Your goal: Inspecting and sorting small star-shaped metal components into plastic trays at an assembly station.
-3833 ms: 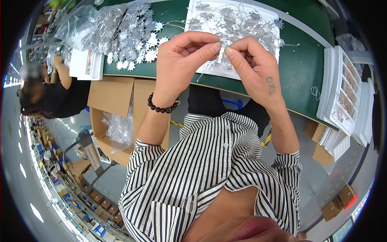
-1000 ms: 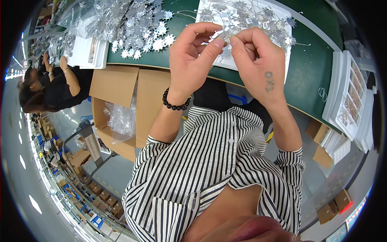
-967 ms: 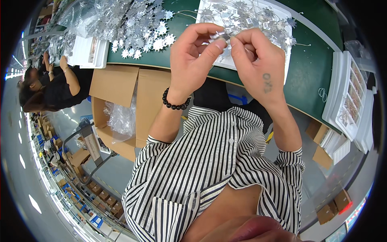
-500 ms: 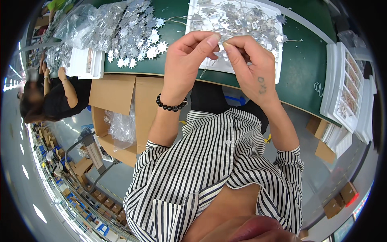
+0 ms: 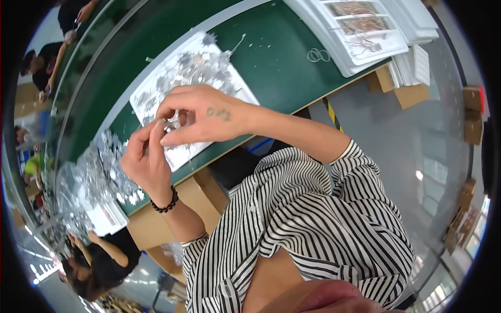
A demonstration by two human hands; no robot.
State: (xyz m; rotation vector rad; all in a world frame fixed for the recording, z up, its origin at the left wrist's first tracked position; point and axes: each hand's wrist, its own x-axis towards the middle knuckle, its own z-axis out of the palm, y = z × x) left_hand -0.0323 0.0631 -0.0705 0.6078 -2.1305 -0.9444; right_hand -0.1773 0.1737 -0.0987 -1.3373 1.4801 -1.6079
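Hands: L hand (image 5: pixel 148 156) & R hand (image 5: pixel 211 116) up close tog. over tray (image 5: pixel 241 87), fingertips meeting or nearly so.
L grip: thumb & index brought tog., pointing up; can't tell if they pinch anything.
R grip: fingers curled, thumb apart from index w/ a gap btwn; can't tell if it holds anything.
Silver bit (image 5: pixel 171 125): sm., shows btwn the R thumb & index, by the L fingertips; too blurred to tell if held or lying below.
Tray: white, on green worktop (image 5: pixel 271 57), set at a slant; loaded w/ silver parts (image 5: pixel 203 68), heaped loosely.
Cord (image 5: pixel 238 45): thin, pale, sticks out past tray's R edge onto worktop.
Stars (image 5: pixel 117 156): silver pile, L of tray, near it; clear bag (image 5: pixel 70 182) beside.
R end: stack of white trays (image 5: pixel 342 52), top one w/ coppery parts (image 5: pixel 365 24) in compartments; white loops (image 5: pixel 318 55) on worktop just L of stack.
Bracelet (image 5: pixel 166 209): black beads, L wrist.
Carton (image 5: pixel 146 227): brown, flaps open, below worktop's near edge; clear plastic inside.
Co-worker (image 5: pixel 115 258): black top, lower L, arms toward worktop.
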